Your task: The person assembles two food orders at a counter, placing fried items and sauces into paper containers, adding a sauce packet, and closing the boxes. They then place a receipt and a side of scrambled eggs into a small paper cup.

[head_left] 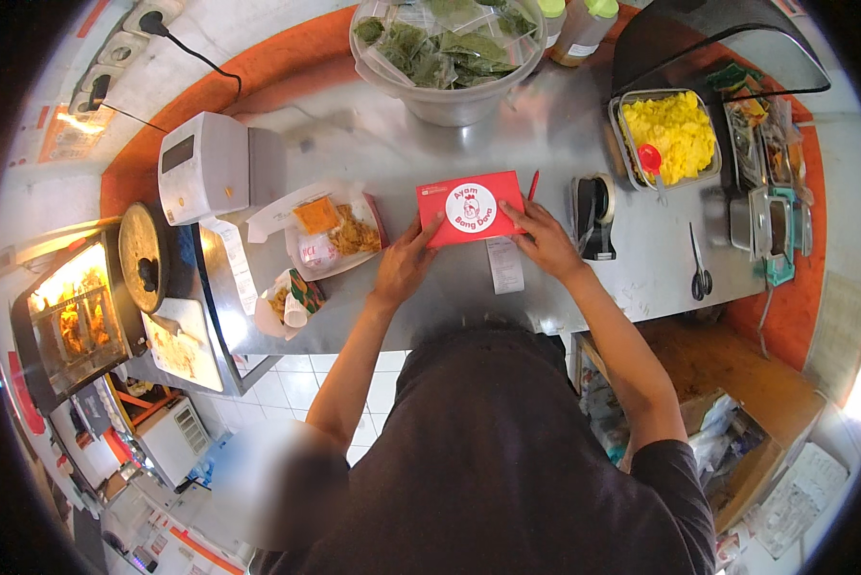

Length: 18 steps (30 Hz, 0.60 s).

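While the left hand (407, 264) and right hand (548, 241) grip the closed red box (470, 208) between their fingers, on or just above the steel counter (627, 278), 1 filled carton (275, 218) seems yet to be closed.

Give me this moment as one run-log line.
left hand: holds red box | right hand: same box | left: open food box | right: tape dispenser

White tiled floor (301, 386), steel table (349, 144), orange-trimmed white walls (244, 29).
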{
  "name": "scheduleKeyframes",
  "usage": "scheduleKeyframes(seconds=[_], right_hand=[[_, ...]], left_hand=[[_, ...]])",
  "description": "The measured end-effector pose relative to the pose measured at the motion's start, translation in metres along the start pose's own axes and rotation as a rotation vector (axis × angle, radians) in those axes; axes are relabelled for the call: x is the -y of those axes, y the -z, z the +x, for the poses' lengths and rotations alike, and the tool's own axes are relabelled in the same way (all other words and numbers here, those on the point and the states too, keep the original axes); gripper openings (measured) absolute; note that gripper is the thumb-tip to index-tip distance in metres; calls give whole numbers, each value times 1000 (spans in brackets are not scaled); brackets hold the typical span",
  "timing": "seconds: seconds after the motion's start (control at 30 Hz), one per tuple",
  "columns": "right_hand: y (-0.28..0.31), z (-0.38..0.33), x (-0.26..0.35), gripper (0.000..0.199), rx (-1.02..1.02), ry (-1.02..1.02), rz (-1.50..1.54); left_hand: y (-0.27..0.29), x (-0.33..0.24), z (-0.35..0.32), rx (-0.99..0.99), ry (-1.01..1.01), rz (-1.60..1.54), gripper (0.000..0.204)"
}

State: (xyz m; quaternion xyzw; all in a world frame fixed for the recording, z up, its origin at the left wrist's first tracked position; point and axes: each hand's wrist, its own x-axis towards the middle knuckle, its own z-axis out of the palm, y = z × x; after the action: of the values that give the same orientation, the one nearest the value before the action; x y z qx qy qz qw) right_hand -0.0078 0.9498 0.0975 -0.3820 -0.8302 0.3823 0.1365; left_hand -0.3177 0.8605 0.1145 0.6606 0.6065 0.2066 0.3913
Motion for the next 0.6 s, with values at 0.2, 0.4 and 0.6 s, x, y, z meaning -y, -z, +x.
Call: scheduleKeyframes(seconds=[0.2,0.4,0.6], right_hand=[[-11,-6,23,78,-209,89,-322],[-27,-22,11,59,-216,-84,-121],[46,-86,25,32,-741,-425,-125]], left_hand=[[-12,-6,-5,-233,-253,330,68],[12,-37,74,1,-499,390,68],[-7,-28,80,-63,-327,243,71]])
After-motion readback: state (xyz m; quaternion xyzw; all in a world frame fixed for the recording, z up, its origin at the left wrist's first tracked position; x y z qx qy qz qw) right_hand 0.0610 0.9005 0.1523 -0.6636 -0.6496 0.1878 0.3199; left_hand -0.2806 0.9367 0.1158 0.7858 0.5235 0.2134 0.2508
